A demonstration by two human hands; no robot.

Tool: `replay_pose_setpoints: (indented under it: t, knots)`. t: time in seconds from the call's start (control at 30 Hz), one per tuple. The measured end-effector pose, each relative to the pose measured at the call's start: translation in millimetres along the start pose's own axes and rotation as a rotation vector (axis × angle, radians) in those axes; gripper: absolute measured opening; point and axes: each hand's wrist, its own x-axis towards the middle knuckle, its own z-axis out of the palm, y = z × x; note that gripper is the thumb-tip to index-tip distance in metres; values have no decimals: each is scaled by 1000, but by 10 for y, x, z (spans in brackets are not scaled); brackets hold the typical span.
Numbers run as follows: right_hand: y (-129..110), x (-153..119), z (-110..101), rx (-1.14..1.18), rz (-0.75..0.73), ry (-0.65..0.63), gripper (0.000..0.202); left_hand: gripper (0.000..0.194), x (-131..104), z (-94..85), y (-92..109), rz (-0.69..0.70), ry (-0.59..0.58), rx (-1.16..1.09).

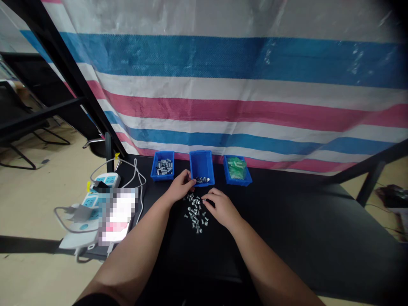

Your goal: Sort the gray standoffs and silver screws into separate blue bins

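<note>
My left hand (181, 186) is closed at the front left corner of the middle blue bin (201, 163), thumb along its edge. Several screws (202, 180) lie at the front of that bin. In front of it, a loose pile of silver screws (194, 214) is spread on the black table (280, 225). Just right of the pile, my right hand (221, 207) pinches a small screw (204, 199) between thumb and fingertips.
A blue bin (162, 178) of metal cylinders stands left, and another blue bin (240, 183) with green packets stands right. At the left edge lie a power strip (106, 180), white cables and a lit phone (119, 216). Striped sheeting (223, 110) hangs behind.
</note>
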Motion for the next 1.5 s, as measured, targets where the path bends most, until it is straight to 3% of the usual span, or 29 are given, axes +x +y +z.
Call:
replay_pose_setpoints:
  t: [0.23,0.4,0.5,0.57,0.67,0.9,1.0,1.1,1.3,1.4,1.5]
  knots:
    - [43,-91,-192,77,15,13,8,34,-8,3,22,-9,11,16]
    - [113,-143,-239,346,128,-180,9,34,-8,8,10,4,9,-1]
    - [126,-61,-139,560,161,65,18,35,3,4,-8,7,15,7]
    - [126,-5,-72,690,163,206,40,34,8,1,-7,7,3,8]
    - [125,8,-36,668,104,178,66,33,5,5,16,5,-10,10]
    - [78,-134,-193,273,7,1,19,34,-3,12,25,-12,4,-12]
    - [-21,-148,-200,180,-16,-158,14,34,-1,0,11,-9,0,-2]
    - [-138,-133,-146,77,-36,-215,8,34,-4,-1,20,-9,0,2]
    - [-153,-123,-130,27,-6,-170,11,35,-17,22,59,-15,17,-2]
    - [-49,-127,-159,153,64,-140,11,36,-11,16,40,-11,13,-10]
    - [26,-95,-134,346,90,18,13,35,1,1,4,-4,6,0]
